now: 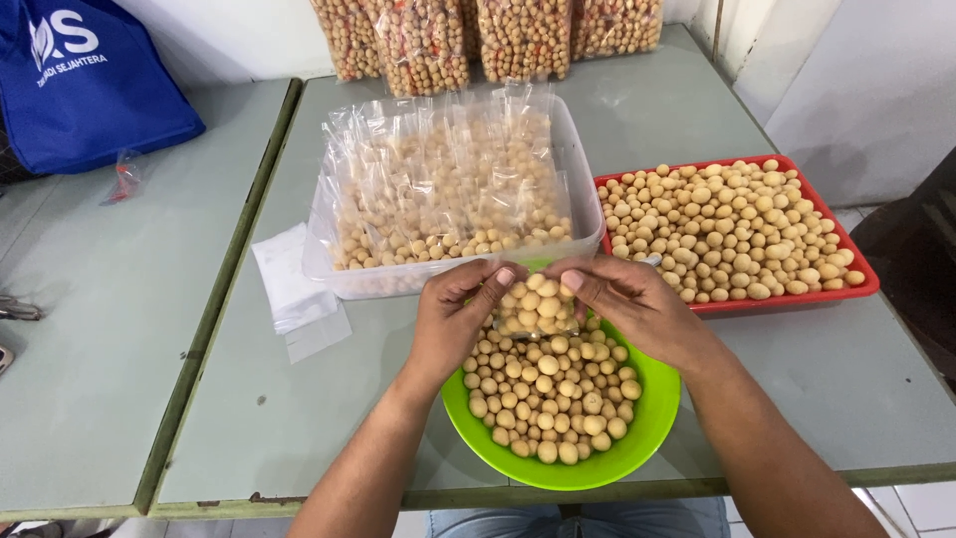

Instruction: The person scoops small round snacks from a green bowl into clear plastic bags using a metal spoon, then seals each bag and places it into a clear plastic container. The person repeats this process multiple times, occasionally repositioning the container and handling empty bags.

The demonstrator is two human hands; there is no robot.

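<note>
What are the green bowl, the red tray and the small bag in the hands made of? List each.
Green bowl: likely plastic, glossy, uniform bright colour.
Red tray: probably plastic too, smooth thin rim.
Small bag: thin clear plastic film; the balls show through it.

Both forearms enter from bottom edge, converging toward frame centre. Left hand (pixel 453 319) and right hand (pixel 632 304) raised side by side, palms facing inward, thumbs and forefingers pinched at top, fingertips nearly meeting just above centre.

glossy green plastic bowl (pixel 652 423); clear shiny plastic bag (pixel 536 311); matt grey tabletop (pixel 299 399)
</note>
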